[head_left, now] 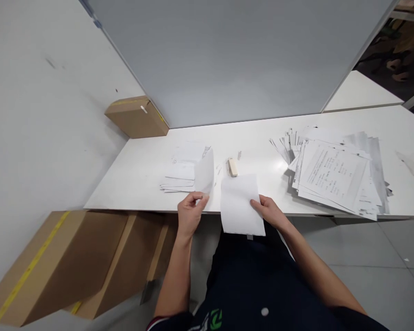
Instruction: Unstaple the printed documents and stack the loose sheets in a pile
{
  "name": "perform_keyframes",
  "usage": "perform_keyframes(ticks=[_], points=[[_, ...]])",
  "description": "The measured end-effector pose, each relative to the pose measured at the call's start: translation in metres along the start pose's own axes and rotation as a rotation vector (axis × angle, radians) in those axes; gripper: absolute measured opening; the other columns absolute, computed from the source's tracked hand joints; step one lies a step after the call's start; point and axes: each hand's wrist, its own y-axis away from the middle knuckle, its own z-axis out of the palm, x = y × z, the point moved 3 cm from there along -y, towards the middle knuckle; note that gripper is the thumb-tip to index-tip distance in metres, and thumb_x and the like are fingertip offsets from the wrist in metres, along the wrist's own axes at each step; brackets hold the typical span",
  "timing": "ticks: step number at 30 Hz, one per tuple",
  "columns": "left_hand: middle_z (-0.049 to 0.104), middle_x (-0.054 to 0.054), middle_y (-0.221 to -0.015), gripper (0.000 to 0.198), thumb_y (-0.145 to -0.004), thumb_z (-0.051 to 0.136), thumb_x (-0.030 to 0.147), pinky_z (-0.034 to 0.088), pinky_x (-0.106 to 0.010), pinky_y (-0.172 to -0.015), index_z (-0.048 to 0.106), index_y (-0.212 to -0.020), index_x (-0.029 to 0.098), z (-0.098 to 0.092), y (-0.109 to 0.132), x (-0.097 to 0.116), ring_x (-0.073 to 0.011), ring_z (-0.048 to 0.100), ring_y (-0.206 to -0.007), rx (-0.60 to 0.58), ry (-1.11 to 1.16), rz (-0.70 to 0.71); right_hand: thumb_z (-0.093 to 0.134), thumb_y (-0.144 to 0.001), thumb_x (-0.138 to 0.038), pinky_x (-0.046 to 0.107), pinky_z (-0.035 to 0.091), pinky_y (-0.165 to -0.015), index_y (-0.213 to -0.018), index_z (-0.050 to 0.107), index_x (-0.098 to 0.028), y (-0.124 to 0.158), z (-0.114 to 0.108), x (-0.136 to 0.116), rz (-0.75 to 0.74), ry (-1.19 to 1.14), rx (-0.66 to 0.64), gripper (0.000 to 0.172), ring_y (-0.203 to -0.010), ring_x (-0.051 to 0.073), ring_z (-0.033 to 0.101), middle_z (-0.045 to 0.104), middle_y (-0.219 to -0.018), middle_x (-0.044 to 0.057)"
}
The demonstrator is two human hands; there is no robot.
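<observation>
While pinching curled sheet (204, 175) in left hand (192, 212), flat sheet (240, 202) in right hand (269, 212); could slip or crease through slack hold.

Two hands: left hand (190, 212), right hand (271, 212). Two held white paper sheets: curled sheet (205, 174), flat sheet (240, 204). Two printed-paper piles: small pile (181, 174), large pile (338, 174). One small beige block (232, 167). One white tabletop (141, 170). Three brown cardboard boxes (138, 117).

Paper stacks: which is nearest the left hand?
The small stack just beyond the left hand; the big fanned pile lies far right, past the right hand.
</observation>
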Motion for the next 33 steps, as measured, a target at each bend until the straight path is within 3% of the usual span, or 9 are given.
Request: perform_keyframes(ticks=[8,12,14,17,19,21,23,28,33], points=[[0.062,-0.004,-0.082,0.011,-0.079,0.050,0.020,0.045,-0.032,-0.083,0.058,-0.071,0.019,0.075,0.065,0.011,-0.0163,0.057,-0.091,-0.502,-0.227,0.217,0.044,-0.076,-0.052,0.025,0.038,-0.049,-0.073,0.055,-0.015,0.008,-0.001,0.003,-0.002,-0.062,0.064,0.039,-0.052,0.013,0.048,0.055,-0.058,-0.001],[0.064,-0.003,-0.087,0.007,-0.078,0.053,0.021,0.039,-0.035,-0.094,0.060,-0.081,0.020,0.091,0.079,0.006,-0.0180,0.052,-0.104,-0.695,-0.261,0.411,0.056,-0.071,-0.041,0.027,0.043,-0.062,-0.087,0.058,-0.015,0.007,-0.003,0.005,-0.092,0.088,0.099,0.030,-0.070,0.017,0.055,0.063,-0.077,0.002],[0.063,-0.004,-0.094,0.014,-0.075,0.059,0.026,0.038,-0.037,-0.094,0.060,-0.088,0.021,0.085,0.072,0.000,-0.0192,0.051,-0.104,-0.623,-0.269,0.440,0.055,-0.071,-0.037,0.028,0.044,-0.065,-0.090,0.059,-0.016,0.009,-0.004,0.005,-0.105,0.119,0.097,0.028,-0.075,0.019,0.056,0.064,-0.083,0.002],[0.058,-0.008,-0.098,0.024,-0.076,0.057,0.032,0.042,-0.036,-0.087,0.056,-0.097,0.019,0.058,0.047,-0.017,-0.0183,0.053,-0.096,-0.139,-0.252,0.220,0.051,-0.076,-0.037,0.027,0.045,-0.064,-0.093,0.059,-0.016,0.013,-0.004,0.002,-0.117,0.078,0.080,0.028,-0.077,0.019,0.058,0.065,-0.086,0.003],[0.056,-0.009,-0.102,0.035,-0.078,0.054,0.035,0.044,-0.034,-0.083,0.049,-0.108,0.018,0.042,0.032,-0.027,-0.0169,0.054,-0.093,0.056,-0.142,0.014,0.049,-0.078,-0.038,0.027,0.045,-0.063,-0.096,0.058,-0.017,0.017,-0.004,-0.006,-0.145,0.029,0.073,0.029,-0.077,0.019,0.059,0.065,-0.087,0.003],[0.055,-0.010,-0.104,0.042,-0.078,0.053,0.039,0.044,-0.030,-0.080,0.044,-0.114,0.018,0.037,0.022,-0.027,-0.0158,0.055,-0.093,0.028,0.003,-0.099,0.049,-0.079,-0.039,0.027,0.046,-0.063,-0.099,0.058,-0.018,0.020,-0.002,-0.018,-0.200,0.001,0.070,0.030,-0.077,0.019,0.059,0.065,-0.088,0.003],[0.057,-0.007,-0.096,0.037,-0.079,0.052,0.040,0.044,-0.027,-0.076,0.048,-0.109,0.018,0.039,0.016,-0.015,-0.0144,0.056,-0.087,-0.055,0.095,-0.101,0.051,-0.079,-0.038,0.028,0.046,-0.066,-0.100,0.058,-0.019,0.021,0.000,-0.034,-0.282,0.001,0.079,0.030,-0.080,0.019,0.059,0.065,-0.089,0.003],[0.055,-0.001,-0.075,0.020,-0.082,0.048,0.037,0.043,-0.023,-0.070,0.051,-0.083,0.017,0.043,0.011,0.027,-0.0112,0.054,-0.074,0.048,0.131,0.120,0.054,-0.078,-0.033,0.031,0.045,-0.079,-0.102,0.059,-0.021,0.014,0.001,-0.062,-0.490,-0.033,0.138,0.027,-0.092,0.020,0.057,0.064,-0.096,0.003],[0.058,-0.003,-0.082,0.022,-0.083,0.047,0.037,0.043,-0.025,-0.076,0.051,-0.089,0.017,0.052,0.007,0.021,-0.0135,0.055,-0.082,0.042,0.121,0.192,0.057,-0.077,-0.035,0.034,0.045,-0.082,-0.103,0.058,-0.020,-0.005,-0.004,-0.051,-0.515,-0.072,0.171,0.030,-0.092,0.020,0.057,0.064,-0.098,0.005]])
